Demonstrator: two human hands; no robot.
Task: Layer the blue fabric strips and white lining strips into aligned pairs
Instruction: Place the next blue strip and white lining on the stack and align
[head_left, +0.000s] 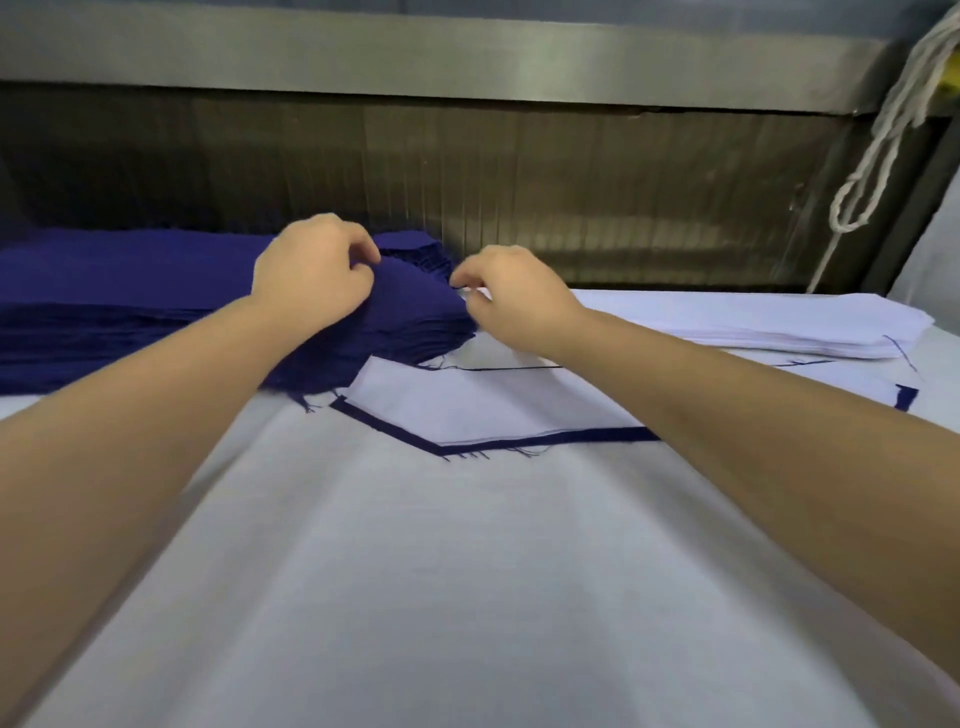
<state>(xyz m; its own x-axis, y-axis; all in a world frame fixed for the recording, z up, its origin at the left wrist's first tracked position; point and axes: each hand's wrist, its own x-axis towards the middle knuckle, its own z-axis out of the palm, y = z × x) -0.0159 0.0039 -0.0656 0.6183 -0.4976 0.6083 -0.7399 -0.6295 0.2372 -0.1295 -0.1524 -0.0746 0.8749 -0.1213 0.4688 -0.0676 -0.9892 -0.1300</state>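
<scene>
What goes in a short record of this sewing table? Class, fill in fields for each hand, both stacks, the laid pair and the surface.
left hand: grips the top blue strip
right hand: fingers curled at that strip's end; grip unclear
blue stack: far left
white stack: far right
laid pair: white over blue, blue edge showing
surface: white cloth

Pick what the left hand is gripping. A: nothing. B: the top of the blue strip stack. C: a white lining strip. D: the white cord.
B: the left hand curls its fingers into the bunched top of the blue strip stack.
</scene>
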